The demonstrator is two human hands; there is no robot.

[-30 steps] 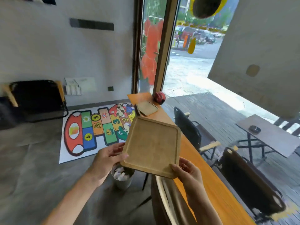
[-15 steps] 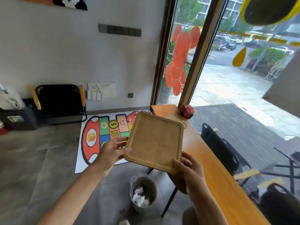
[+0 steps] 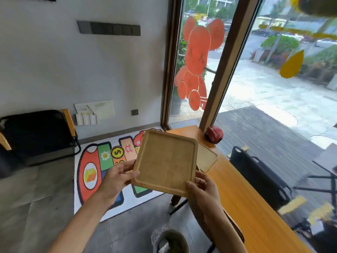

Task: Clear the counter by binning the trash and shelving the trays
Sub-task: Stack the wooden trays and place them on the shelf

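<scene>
A square wooden tray (image 3: 166, 162) with a raised rim hangs tilted in the air to the left of the orange counter (image 3: 244, 203). My left hand (image 3: 118, 177) grips its left edge, thumb on top. At the tray's near right corner, my right hand (image 3: 202, 190) holds on with curled fingers. A second, paler tray (image 3: 207, 157) lies flat on the counter behind the first, mostly hidden by it. A metal bin (image 3: 172, 241) lined with a clear bag stands on the floor below my right forearm.
A red crumpled object (image 3: 213, 134) sits at the counter's far end by the window frame. A colourful hopscotch mat (image 3: 96, 172) covers the floor to the left. A black folding chair (image 3: 36, 134) stands against the grey wall. Black chairs (image 3: 259, 172) are outside the glass.
The view has tilted up and moved forward; the bin has slid toward the bottom edge. Both hands keep the same hold on the tray, which stays in front of the counter's far end.
</scene>
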